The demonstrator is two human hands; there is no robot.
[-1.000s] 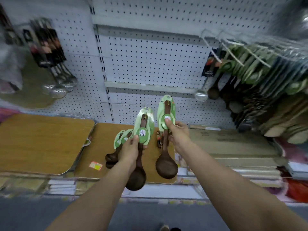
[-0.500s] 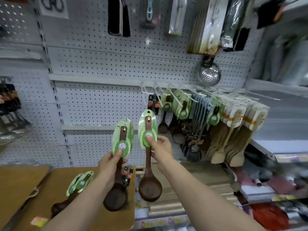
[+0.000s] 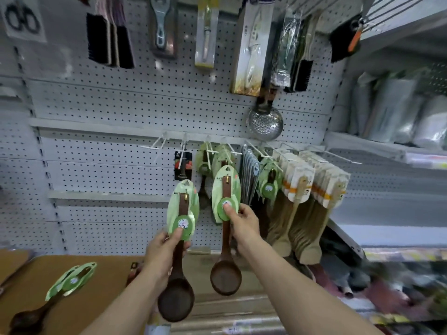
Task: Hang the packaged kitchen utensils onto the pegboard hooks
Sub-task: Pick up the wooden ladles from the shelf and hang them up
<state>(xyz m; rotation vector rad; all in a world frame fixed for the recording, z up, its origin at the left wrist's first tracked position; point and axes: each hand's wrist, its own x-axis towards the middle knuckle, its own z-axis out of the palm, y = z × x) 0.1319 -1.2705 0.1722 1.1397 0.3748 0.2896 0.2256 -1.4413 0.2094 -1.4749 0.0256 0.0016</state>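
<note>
My left hand point(image 3: 162, 252) grips a dark wooden spoon on a green card point(image 3: 183, 209), thumb on its round label, bowl hanging down. My right hand point(image 3: 244, 224) holds a second carded wooden spoon point(image 3: 226, 192) upright, its card top just below the white pegboard hooks point(image 3: 210, 151). Matching green-carded spoons point(image 3: 268, 180) hang on hooks beside it. Another carded spoon point(image 3: 70, 282) lies on the brown board at lower left.
The grey pegboard point(image 3: 121, 105) carries brushes, a peeler and a steel skimmer point(image 3: 264, 122) above. Wooden spatulas in white cards point(image 3: 312, 187) hang to the right. A bare hook point(image 3: 154, 146) sticks out left of the spoons. Shelves stand at right.
Both hands have lifted their spoons up from the board toward the hook row, and the view has tilted up to the pegboard. The right spoon's card now reaches the hanging spoons.
</note>
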